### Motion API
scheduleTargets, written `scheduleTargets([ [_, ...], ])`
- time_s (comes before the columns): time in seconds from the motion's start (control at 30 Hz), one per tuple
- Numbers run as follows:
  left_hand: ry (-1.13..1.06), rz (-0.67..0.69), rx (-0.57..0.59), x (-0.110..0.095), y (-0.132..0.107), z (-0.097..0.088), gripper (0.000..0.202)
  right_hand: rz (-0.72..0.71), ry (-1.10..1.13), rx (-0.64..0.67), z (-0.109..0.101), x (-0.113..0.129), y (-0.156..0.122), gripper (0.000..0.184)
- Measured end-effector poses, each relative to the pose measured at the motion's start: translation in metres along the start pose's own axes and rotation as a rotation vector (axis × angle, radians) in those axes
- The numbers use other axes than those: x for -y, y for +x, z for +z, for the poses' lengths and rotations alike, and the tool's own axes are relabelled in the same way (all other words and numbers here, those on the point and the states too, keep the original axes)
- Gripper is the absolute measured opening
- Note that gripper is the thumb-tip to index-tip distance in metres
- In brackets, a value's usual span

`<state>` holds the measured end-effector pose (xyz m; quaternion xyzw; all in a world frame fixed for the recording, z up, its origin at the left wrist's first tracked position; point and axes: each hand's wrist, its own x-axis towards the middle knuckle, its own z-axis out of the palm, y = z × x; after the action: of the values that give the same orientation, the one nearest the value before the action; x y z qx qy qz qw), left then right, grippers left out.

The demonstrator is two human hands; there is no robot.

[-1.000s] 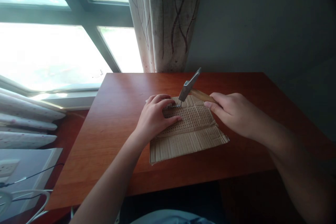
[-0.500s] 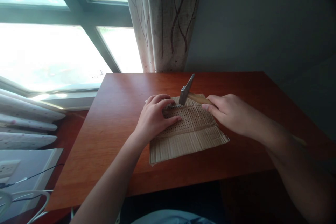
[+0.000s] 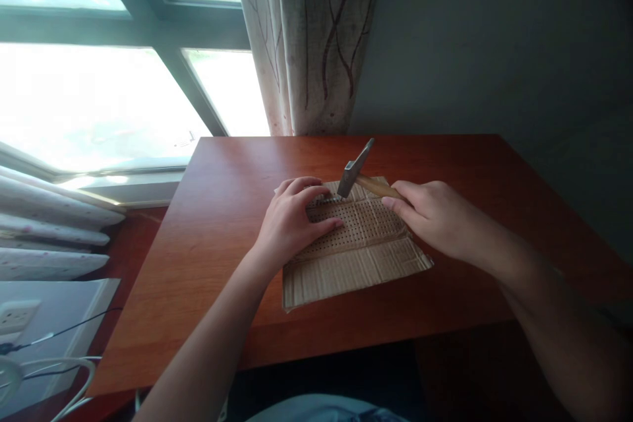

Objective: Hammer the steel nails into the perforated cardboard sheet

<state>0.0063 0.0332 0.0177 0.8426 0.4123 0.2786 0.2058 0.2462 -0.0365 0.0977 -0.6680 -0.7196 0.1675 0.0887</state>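
Note:
A brown perforated board (image 3: 361, 224) lies on a sheet of corrugated cardboard (image 3: 346, 273) on the red-brown table (image 3: 208, 257). My left hand (image 3: 291, 221) rests on the board's left end, fingers curled and pressed down on it, with its fingertips by a small nail at the far edge. My right hand (image 3: 435, 217) is closed round the wooden handle of a hammer (image 3: 357, 168). The metal head of the hammer sits just above the far edge of the board, close to my left fingertips.
A patterned curtain (image 3: 311, 39) hangs behind the table next to a bright window (image 3: 93, 99). A dark wall is at the right. At lower left are a white power strip (image 3: 14, 316) and cables (image 3: 54, 369). Folded pale fabric (image 3: 49, 237) lies at the left.
The hammer head came down from its raised position onto the far edge of the board, then lifted slightly. My left hand stayed pressed on the board.

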Motion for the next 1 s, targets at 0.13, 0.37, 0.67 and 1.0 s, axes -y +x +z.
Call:
scheduleTargets([
  [0.13, 0.007, -0.002, 0.001, 0.0, 0.0, 0.0, 0.046, -0.001, 0.033, 0.002, -0.001, 0.0, -0.002, 0.032],
  [0.37, 0.001, -0.011, 0.01, 0.0, -0.001, 0.0, 0.046, 0.133, 0.529, -0.22, 0.014, -0.025, -0.011, 0.03],
  [0.67, 0.009, -0.011, 0.007, -0.001, -0.002, 0.0, 0.047, 0.325, 0.931, -0.466, 0.058, -0.087, -0.011, 0.03],
  [1.0, -0.003, 0.003, -0.023, 0.0, -0.002, 0.001, 0.045, 0.376, 0.453, -0.573, 0.107, -0.137, 0.016, 0.025],
])
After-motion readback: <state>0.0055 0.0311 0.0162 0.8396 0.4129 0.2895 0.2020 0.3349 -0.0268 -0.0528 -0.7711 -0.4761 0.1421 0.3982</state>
